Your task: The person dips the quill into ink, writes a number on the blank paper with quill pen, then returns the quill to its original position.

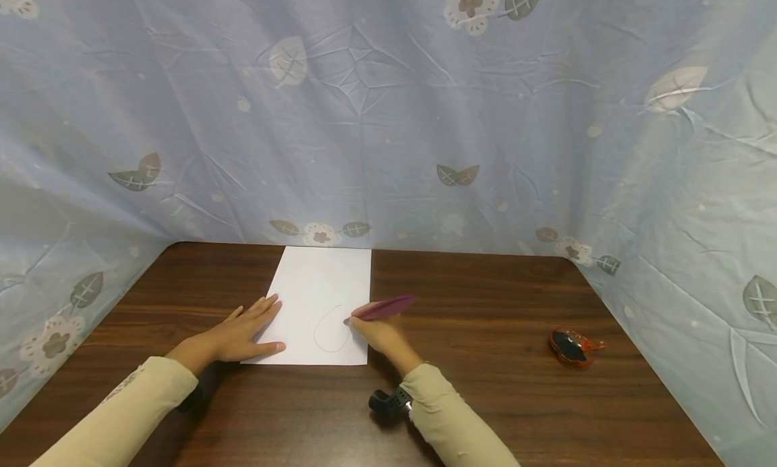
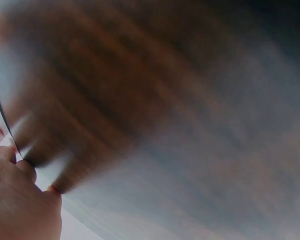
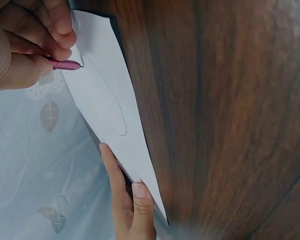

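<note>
A white sheet of paper (image 1: 315, 278) lies on the dark wooden table. On its lower right part is a thin curved line (image 1: 315, 342), like a circle left open at the upper right. My right hand (image 1: 381, 332) pinches a maroon pen (image 1: 388, 308) with a broad, feather-shaped upper part. In the right wrist view the pen's pink tip (image 3: 69, 65) meets the paper at the line's end. My left hand (image 1: 243, 332) rests with spread fingers over the paper's left edge, thumb near the bottom edge. Only its knuckles and fingers (image 2: 20, 200) show in the left wrist view.
A small red-orange object with a dark oval face (image 1: 570, 347) lies on the table's (image 1: 485, 305) right side. A pale blue curtain (image 1: 388, 116) with leaf and flower prints hangs behind the table and along both sides. A black wrist device (image 1: 388, 402) sits by the right sleeve.
</note>
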`<state>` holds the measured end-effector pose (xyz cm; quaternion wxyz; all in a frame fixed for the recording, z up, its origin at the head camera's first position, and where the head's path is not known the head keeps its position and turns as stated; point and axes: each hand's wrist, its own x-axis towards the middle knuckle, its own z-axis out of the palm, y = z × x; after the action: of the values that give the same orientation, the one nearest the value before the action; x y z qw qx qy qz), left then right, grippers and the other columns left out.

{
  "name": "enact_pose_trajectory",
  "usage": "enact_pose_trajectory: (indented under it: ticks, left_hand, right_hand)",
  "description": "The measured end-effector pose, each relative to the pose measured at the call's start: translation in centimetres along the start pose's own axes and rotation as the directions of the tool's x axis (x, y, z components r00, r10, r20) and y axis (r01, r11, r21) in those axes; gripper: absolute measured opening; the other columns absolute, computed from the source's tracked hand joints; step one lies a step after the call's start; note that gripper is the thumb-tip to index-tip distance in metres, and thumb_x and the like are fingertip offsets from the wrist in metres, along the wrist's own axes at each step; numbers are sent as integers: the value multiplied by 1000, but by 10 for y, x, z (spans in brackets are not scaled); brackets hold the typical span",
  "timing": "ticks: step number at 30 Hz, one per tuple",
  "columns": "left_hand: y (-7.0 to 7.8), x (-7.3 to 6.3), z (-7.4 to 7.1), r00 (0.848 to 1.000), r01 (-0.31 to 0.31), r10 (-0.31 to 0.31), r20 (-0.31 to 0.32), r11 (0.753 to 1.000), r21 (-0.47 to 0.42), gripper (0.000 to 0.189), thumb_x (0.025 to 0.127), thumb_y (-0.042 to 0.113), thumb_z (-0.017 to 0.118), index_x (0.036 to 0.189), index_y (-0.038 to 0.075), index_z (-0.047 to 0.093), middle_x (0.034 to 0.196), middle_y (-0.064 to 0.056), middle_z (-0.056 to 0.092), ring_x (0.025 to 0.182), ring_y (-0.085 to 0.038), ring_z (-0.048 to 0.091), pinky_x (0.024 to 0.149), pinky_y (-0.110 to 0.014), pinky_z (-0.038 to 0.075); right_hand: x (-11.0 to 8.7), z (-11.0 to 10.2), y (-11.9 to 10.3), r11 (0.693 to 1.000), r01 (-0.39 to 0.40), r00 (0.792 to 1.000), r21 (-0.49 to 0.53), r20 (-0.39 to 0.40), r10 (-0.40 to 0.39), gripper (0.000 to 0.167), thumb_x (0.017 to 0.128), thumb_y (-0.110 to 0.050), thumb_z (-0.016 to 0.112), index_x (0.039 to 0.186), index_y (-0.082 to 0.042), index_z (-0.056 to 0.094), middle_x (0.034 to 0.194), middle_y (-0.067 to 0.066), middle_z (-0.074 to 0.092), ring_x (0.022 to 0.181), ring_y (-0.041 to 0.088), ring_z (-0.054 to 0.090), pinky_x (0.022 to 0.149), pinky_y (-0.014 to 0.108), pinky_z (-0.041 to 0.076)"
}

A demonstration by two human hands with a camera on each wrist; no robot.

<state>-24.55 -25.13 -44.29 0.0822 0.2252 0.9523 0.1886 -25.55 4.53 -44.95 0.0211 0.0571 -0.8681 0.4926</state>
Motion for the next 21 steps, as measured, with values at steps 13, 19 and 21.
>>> enact_pose_trajectory:
  ticks: [13, 19, 21]
  left_hand:
    - [0, 0, -1, 1000, 8, -8, 5, 1000, -13, 92, 87, 57, 59, 150, 0, 24, 158, -21, 15, 143, -47, 12, 107, -71, 6]
    - [-1, 1, 0, 1000, 7, -7, 4, 1000, -7, 92, 87, 57, 59, 150, 0, 24, 158, -21, 15, 143, -46, 12, 107, -71, 6]
    - [-1, 1, 0, 1000, 9, -9, 3, 1000, -6, 92, 87, 58, 59, 150, 0, 24, 158, -21, 15, 143, -46, 12, 107, -71, 6]
  right_hand:
    - [-3, 11, -7, 991, 29, 999, 132, 17, -31, 10, 80, -9, 71, 88, -5, 75, 88, 6, 73, 78, 8, 62, 72, 19, 48]
    - [-5, 17, -10, 975, 56, 997, 217, 38, -66, 14, 80, -5, 69, 92, 2, 73, 91, 13, 72, 76, 4, 59, 69, 14, 46]
    - [-4, 19, -10, 970, 46, 997, 238, 54, -61, 16, 80, -5, 69, 94, 2, 72, 92, 14, 72, 78, 7, 59, 71, 17, 47]
